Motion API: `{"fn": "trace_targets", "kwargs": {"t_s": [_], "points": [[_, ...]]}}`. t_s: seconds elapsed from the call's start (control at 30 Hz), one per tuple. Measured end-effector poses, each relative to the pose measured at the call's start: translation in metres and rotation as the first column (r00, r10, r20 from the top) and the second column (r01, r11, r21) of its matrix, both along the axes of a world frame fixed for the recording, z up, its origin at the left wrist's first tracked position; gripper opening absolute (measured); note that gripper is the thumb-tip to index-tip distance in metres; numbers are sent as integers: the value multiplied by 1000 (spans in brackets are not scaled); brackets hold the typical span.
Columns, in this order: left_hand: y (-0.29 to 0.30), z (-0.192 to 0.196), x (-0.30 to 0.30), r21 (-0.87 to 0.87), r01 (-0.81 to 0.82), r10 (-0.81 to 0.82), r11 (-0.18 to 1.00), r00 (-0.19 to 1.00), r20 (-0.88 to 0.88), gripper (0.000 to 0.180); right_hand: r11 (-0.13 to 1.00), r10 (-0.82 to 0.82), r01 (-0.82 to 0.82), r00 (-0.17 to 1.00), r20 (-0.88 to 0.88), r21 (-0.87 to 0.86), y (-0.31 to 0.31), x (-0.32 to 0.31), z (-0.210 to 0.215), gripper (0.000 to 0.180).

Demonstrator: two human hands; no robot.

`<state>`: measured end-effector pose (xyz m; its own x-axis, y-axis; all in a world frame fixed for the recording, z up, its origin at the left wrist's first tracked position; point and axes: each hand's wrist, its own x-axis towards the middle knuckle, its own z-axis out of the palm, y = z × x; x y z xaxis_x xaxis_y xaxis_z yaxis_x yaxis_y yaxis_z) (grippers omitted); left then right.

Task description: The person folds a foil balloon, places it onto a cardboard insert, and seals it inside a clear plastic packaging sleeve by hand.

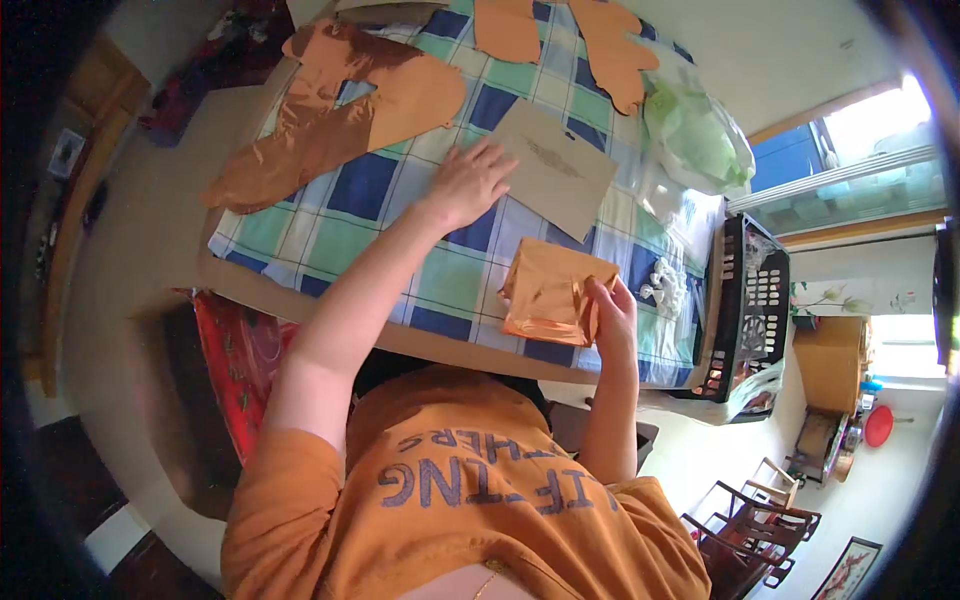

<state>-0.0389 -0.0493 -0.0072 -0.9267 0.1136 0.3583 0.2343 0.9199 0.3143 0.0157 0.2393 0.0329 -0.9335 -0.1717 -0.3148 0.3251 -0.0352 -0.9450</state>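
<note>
My right hand (614,314) pinches the right edge of a folded, shiny copper-coloured foil balloon (550,292) near the table's front edge. My left hand (468,187) is reached forward over the checked cloth, fingers stretched out and holding nothing. Its fingertips are at the left edge of a flat beige card sleeve (560,170) with a hang hole, though I cannot tell if they touch it. Beyond that hand, at the far left, a large flat copper foil balloon (335,120) lies spread out.
More flat copper foil pieces (612,55) lie at the table's far side. On the right are a pale green plastic bag (695,135), a bunch of white ribbon or string (665,288) and a black plastic basket (745,310). A red patterned bag (240,360) stands below the table's left front.
</note>
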Motion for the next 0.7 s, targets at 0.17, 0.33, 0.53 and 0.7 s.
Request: {"fn": "trace_targets", "kwargs": {"t_s": [0.17,0.33,0.53,0.7], "points": [[33,27,60,-214,-94,148,972,955,255,47,990,-115,119,992,53,-77,39,-5,-11,14],[54,41,95,123,-164,166,979,986,-10,44,975,-145,152,988,56,-162,24,-9,-10,14],[101,9,107,924,-285,-224,254,912,342,55,987,-119,120,993,12,-108,-7,-6,-14,21],[93,7,112,936,-330,-289,124,890,352,26,998,26,-24,999,41,-51,-6,-5,-7,27]]}}
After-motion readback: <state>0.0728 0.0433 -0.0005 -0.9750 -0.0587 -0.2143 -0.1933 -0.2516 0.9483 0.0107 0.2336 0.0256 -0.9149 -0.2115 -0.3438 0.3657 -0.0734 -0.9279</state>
